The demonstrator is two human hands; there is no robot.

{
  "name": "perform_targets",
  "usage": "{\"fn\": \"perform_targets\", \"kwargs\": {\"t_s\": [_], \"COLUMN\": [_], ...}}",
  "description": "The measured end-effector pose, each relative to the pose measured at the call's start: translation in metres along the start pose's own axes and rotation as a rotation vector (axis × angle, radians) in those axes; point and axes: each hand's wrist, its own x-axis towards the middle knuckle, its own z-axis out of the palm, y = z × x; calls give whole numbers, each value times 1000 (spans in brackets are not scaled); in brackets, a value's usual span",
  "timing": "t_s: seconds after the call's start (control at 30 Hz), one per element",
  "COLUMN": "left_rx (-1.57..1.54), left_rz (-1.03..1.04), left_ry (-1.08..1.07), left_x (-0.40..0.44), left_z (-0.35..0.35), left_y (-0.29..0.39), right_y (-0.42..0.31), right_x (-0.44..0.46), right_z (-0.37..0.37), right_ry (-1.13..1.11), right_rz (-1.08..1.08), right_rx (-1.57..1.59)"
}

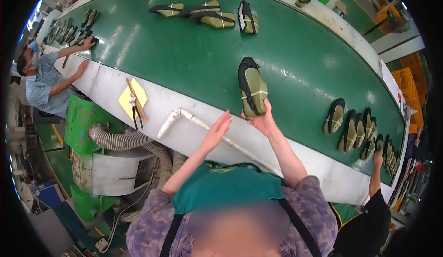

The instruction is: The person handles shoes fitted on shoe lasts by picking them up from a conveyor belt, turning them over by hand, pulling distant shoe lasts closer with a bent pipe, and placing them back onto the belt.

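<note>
Over the green belt, my right hand (264, 122) grips the heel end of a black flat shoe (245, 74) fitted on an olive-green shoe last (257, 87). Its toe points away from me, and a pale band crosses it. My left hand (220, 130) is held to the left of that shoe, fingers stretched out, with nothing in it. Both wrists are above the white edge of the bench. Left of my left hand, a bent silvery pipe (203, 123) lies along that edge.
Several lasted shoes (214, 19) lie across the far belt (180, 63), with another group (355, 130) at right. Pliers (134, 103) and a wooden stick (137, 101) rest on yellow paper (124, 99). A co-worker (50, 79) reaches in at left; another person's hand (377, 159) touches shoes at right.
</note>
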Motion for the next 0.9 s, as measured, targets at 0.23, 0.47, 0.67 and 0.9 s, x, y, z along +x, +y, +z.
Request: {"fn": "perform_targets", "kwargs": {"t_s": [0.23, 0.47, 0.67, 0.9], "left_rx": [-208, -317, -79, 67], "left_rz": [11, 8, 286, 386], "left_ry": [-157, -260, -214, -239], "left_x": [3, 7, -14, -26], "left_z": [51, 48, 61, 52], "left_y": [30, -5, 19, 24], "right_y": [64, 59, 27, 10], "right_x": [-108, -146, -182, -175], "right_z": [17, 19, 20, 35], "right_ry": [-331, -187, -76, 126], "right_rz": [-226, -280, -401, -728], "right_rx": [-189, -691, -908, -789]}}
